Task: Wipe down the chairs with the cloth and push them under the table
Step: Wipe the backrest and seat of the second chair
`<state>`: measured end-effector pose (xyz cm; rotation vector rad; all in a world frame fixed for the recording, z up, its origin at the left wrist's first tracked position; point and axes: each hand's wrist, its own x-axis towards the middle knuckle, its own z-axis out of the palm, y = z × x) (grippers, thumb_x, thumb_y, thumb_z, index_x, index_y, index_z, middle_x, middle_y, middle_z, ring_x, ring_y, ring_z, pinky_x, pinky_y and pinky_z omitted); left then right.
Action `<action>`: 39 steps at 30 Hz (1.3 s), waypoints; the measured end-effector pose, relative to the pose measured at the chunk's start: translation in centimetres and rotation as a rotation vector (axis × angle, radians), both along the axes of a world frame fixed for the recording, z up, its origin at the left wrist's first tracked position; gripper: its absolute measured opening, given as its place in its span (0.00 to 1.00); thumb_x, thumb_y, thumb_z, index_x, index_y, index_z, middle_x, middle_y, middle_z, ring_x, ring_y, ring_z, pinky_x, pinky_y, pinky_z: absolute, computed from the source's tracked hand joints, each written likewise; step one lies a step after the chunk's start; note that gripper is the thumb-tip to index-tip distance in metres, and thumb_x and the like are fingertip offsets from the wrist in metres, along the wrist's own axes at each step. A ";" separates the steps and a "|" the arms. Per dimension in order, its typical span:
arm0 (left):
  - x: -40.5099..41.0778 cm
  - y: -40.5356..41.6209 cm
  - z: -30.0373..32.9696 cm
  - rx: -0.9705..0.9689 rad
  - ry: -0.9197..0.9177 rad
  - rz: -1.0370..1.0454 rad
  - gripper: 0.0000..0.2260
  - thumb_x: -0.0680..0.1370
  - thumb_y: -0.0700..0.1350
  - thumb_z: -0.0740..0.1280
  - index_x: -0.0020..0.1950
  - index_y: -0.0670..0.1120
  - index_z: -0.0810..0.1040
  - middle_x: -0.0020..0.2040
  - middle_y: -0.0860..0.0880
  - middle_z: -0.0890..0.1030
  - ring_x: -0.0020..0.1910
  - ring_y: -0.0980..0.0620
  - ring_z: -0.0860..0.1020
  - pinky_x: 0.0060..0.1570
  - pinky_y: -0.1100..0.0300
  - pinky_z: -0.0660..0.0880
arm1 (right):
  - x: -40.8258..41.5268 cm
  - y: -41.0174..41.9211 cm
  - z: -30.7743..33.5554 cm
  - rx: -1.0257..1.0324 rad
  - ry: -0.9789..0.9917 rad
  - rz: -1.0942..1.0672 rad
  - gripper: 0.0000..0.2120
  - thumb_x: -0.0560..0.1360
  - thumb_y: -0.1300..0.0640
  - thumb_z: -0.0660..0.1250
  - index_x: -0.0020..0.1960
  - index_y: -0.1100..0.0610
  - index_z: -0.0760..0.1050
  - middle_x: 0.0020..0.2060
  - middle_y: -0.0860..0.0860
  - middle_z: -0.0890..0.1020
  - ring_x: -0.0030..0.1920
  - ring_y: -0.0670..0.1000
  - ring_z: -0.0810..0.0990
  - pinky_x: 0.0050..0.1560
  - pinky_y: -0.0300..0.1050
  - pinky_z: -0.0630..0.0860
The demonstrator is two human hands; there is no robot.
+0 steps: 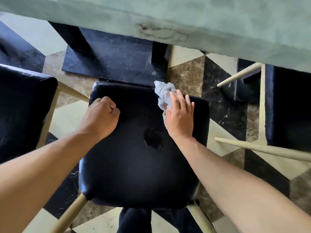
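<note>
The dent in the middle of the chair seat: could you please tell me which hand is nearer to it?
Right. The right hand lies flat on the cloth, its wrist just above-right of the dent. The left hand is fisted on the seat's far-left part, farther off.

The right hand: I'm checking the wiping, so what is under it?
Under the right hand lies a crumpled grey cloth, pressed on the black chair seat near its far right corner. Part of the cloth sticks out past the fingers; the rest is covered by the palm.
</note>
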<state>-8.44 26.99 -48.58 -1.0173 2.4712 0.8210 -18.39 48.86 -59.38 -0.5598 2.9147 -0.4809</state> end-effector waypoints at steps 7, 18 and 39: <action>-0.7 6.2 1.1 0.003 -0.006 -0.192 0.09 0.80 0.46 0.61 0.55 0.47 0.79 0.53 0.49 0.76 0.52 0.45 0.77 0.52 0.50 0.75 | 0.1 9.9 0.7 -0.130 -0.080 -0.265 0.22 0.82 0.55 0.57 0.75 0.58 0.67 0.77 0.60 0.65 0.76 0.64 0.64 0.76 0.60 0.62; 3.2 4.0 0.7 -0.021 -0.052 -0.097 0.10 0.80 0.43 0.61 0.58 0.46 0.79 0.55 0.48 0.77 0.56 0.45 0.76 0.52 0.54 0.72 | 5.8 8.5 2.2 -0.337 -0.136 -0.762 0.25 0.82 0.51 0.56 0.78 0.54 0.62 0.78 0.56 0.64 0.76 0.57 0.64 0.74 0.55 0.66; 10.6 -8.8 -0.2 -0.081 -0.024 0.040 0.12 0.79 0.41 0.58 0.54 0.42 0.81 0.54 0.44 0.80 0.53 0.43 0.77 0.52 0.54 0.73 | 14.0 -13.3 0.0 -0.093 -0.012 0.257 0.26 0.80 0.56 0.66 0.77 0.54 0.67 0.79 0.54 0.64 0.79 0.64 0.56 0.77 0.63 0.58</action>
